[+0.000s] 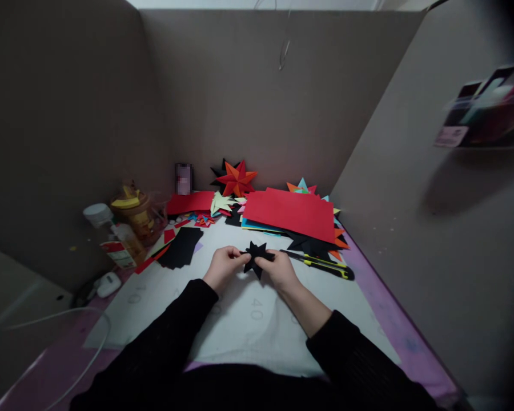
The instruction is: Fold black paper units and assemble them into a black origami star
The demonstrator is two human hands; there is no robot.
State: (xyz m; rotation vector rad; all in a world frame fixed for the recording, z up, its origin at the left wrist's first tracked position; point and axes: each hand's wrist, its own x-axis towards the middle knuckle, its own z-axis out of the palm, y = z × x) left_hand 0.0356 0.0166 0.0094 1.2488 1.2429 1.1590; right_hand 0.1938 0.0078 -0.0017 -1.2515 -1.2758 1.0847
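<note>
— What have you got in your hands right now?

— A small black paper star (256,258), just below the middle of the frame. My left hand (225,267) pinches its left side and my right hand (278,268) pinches its right, both closed on it, holding it just above the white cutting mat (248,319) on the tabletop.

— Which step is that, would you say?

— I judge I'm shaping or pressing its folds, the piece already looking star-like. The next move, I'd guess, calls for small fingertip pressure on one point at a time while the other hand steadies it.

— Which way does it point?

— Its spikes fan out all round, so it has no real long axis; one spike points up the frame, one down toward me. Whether it lies flat or tilted I cannot tell.

— And beyond it?

— Just right of my right hand lies a yellow-and-black utility knife (325,266), running left to right. Left of centre sits a black sheet (182,246). Further up, a red sheet (293,214) tops a stack of coloured paper, and at the back wall stands a finished red-and-orange star (236,178). Bottles (131,225) crowd the left middle.
</note>
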